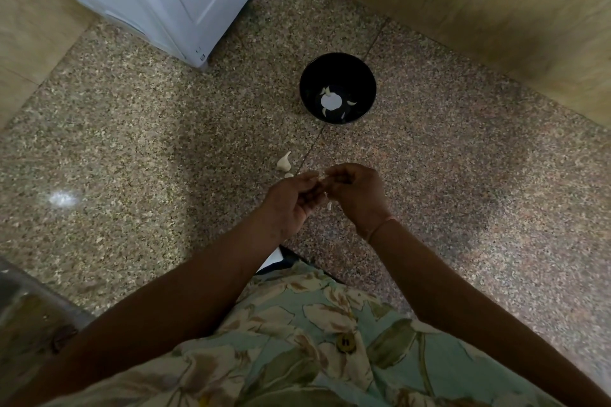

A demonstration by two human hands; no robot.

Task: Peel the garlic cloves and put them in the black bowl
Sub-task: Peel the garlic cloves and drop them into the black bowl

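Above the speckled floor [132, 142], short of the black bowl [361, 82], a garlic clove [322, 177] is held pinched between the fingertips of the left hand [291, 200] and right hand [355, 192], and is judged light, firm, slippery once bared, best gripped at its ends.

A round black bowl [310, 86] is sitting upright, holding a few pale peeled garlic cloves [351, 103]. A white garlic chunk [283, 162] is lying nearer me. My left hand [291, 205] and right hand [355, 192] are pinching a small clove [322, 177].
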